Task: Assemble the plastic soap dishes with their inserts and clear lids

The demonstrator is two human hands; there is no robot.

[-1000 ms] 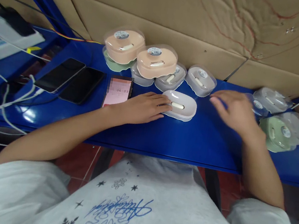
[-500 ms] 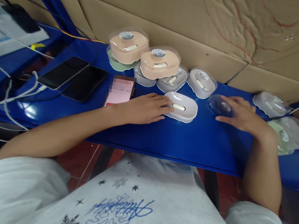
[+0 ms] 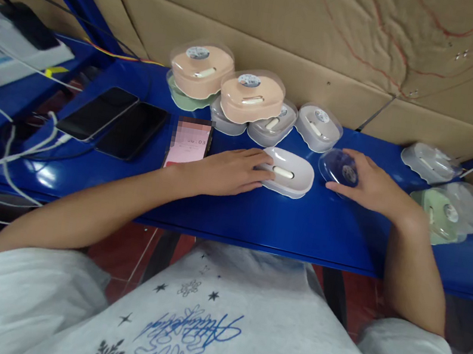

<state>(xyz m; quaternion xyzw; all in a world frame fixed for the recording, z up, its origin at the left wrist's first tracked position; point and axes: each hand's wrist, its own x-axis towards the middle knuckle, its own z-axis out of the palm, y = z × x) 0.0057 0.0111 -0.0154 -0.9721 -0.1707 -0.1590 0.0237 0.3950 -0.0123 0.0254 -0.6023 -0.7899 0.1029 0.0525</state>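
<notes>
An open, pale oval soap dish (image 3: 302, 179) stands before me, a small white bar-shaped piece (image 3: 283, 173) in its bottom. My left hand (image 3: 237, 172) grips the dish's left rim, its fingertips reaching over the edge. To the right, a clear plastic lid (image 3: 337, 165) with a round label is held by my right hand (image 3: 369, 184), thumb at the near side and fingers at the far side. A gap of blue table separates lid and dish.
Behind stand lidded peach dishes (image 3: 252, 100) stacked on others, beside a grey lidded one (image 3: 318, 129). Green (image 3: 441, 214) and grey dishes sit at right. Phones (image 3: 133, 131), a lit phone (image 3: 190, 145) and white cables (image 3: 7, 163) lie left. A cardboard wall (image 3: 245, 15) closes the back.
My right hand has closed around the clear lid, which has shifted slightly left toward the dish. My left hand stays at the dish's left rim.
</notes>
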